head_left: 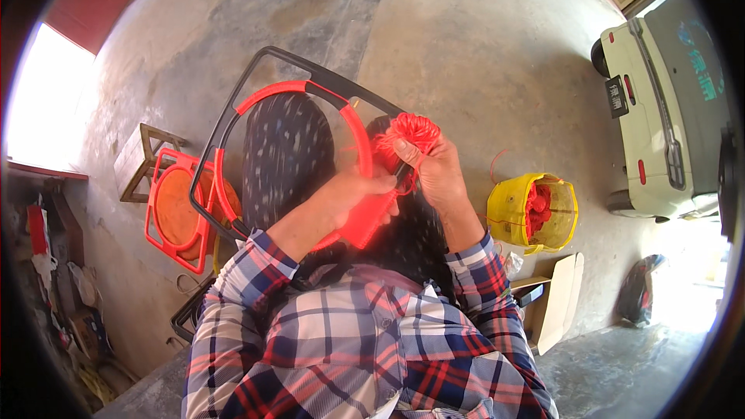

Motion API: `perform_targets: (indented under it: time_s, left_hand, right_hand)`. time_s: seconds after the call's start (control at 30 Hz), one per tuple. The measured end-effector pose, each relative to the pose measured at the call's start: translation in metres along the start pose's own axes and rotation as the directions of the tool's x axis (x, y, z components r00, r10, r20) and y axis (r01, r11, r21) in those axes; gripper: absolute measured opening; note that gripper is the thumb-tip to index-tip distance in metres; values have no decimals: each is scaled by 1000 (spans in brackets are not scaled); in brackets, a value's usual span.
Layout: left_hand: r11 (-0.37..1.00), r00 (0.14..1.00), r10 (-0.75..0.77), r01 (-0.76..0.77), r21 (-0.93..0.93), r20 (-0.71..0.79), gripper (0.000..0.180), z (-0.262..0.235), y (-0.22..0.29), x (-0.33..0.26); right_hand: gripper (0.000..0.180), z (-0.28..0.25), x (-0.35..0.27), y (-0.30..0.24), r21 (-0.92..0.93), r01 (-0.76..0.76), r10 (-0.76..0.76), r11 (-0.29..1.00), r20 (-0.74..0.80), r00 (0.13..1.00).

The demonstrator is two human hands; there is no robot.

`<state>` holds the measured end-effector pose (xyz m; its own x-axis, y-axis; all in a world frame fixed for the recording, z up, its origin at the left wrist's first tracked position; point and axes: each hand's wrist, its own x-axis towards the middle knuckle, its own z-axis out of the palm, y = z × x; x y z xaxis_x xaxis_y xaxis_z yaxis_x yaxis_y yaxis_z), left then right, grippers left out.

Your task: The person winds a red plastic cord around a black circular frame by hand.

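You have two hands in frame: left hand and right hand, centre. One red hoop frame with one black frame around it, upper centre. One red string bundle at your right fingertips. One stack of red frames, left. One wooden stool, left. One yellow bag, right. One pale vehicle, upper right. One cardboard sheet, lower right.

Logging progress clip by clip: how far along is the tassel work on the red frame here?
Done: some red and black frames lie stacked on the floor at left. In hand: the left hand grips a red plastic hoop frame while the right hand holds a red thread tassel against it. Left: more red tassels fill the yellow bag.
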<state>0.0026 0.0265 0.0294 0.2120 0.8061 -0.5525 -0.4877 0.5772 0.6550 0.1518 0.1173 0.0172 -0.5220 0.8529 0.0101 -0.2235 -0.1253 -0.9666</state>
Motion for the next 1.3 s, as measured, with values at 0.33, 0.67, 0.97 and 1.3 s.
perform_targets:
  time_s: [0.33,0.67,0.97,1.3]
  left_hand:
    - [999,998,27,-29,-31,-62,21,-18,5,-4]
    - [993,993,40,-51,-111,-107,25,-23,13,-10]
    - [985,971,128,-149,-92,-203,23,-15,7,-1]
    - [723,732,656,-679,-125,-183,63,-2,0,1]
  right_hand:
    - [36,-66,-56,-43,-815,41,96,579,117,988]
    - [39,-149,-183,36,556,-343,417,757,-7,909]
    - [32,-90,-93,10,696,-140,454,704,-289,843]
    - [32,-10,32,-26,-376,-316,407,871,191,893]
